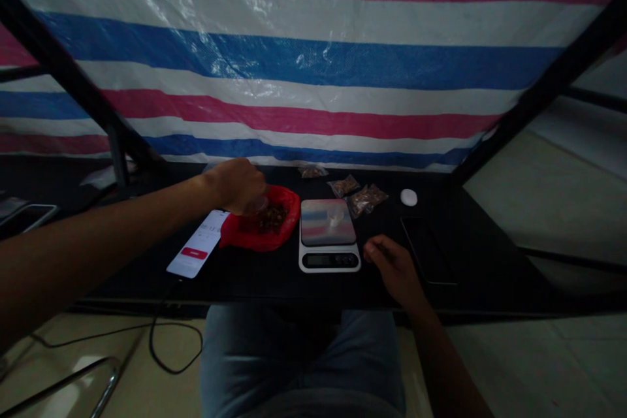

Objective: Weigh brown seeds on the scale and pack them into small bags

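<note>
Two curled hands [241, 186] [393, 268], grasp unclear, flank the scale [323, 235]; one phone [196, 245] shows blurred digits.

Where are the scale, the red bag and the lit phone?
Scale [327, 235]: head view, on its metal plate.
Red bag [257, 241]: head view, on its near side.
Lit phone [199, 243]: head view, on its screen.

Blurred digits [209, 228], seemingly including 13, show on the lit phone [196, 247].
</note>
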Motion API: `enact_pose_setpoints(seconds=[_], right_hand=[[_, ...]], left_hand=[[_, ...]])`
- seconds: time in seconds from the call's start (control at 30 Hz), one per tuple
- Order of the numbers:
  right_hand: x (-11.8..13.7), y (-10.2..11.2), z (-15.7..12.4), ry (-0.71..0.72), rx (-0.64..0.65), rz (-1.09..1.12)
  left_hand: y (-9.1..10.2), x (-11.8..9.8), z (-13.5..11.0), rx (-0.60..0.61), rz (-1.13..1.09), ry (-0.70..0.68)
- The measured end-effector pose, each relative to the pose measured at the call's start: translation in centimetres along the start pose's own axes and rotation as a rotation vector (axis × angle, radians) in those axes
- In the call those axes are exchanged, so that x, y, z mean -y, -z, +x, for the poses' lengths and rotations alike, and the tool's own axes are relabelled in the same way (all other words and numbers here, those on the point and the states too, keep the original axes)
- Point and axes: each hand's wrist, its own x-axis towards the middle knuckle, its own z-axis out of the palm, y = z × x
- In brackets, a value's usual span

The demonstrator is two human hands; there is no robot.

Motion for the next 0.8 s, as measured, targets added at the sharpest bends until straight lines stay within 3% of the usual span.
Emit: enact_pose_setpoints(seconds=[0.1,0.27,0.43,0.57,0.67,0.8], right_hand=[[0.0,0.0,0.0,0.001,0.000,-0.008],[-0.1,-0.1,0.0,0.012,-0.010,-0.001],[-0.6,-0.1,1.0,0.038,-0.105,-0.036],[-1.2,1.1,4.4,0.249,-0.124,-0.344],[-1.2,2.2,7.8,0.447,0.019,-0.614],[-0.5,2.7,10.9,0.444,0.187,-0.862]], left_hand=[[-0.3,0.4,0.0,-0.031,-0.020,0.004],[-1.0,1.0,-0.3,-0.137,-0.287,0.031],[-0.8,1.6,0.6,-0.162,-0.429,0.008],[-0.9,1.9,3.8,-0.250,-0.524,-0.069],[-1.2,1.5,7.2,-0.318,-0.609,-0.118],[-1.4,0.0,11.0,-0.355,-0.594,-0.094]])
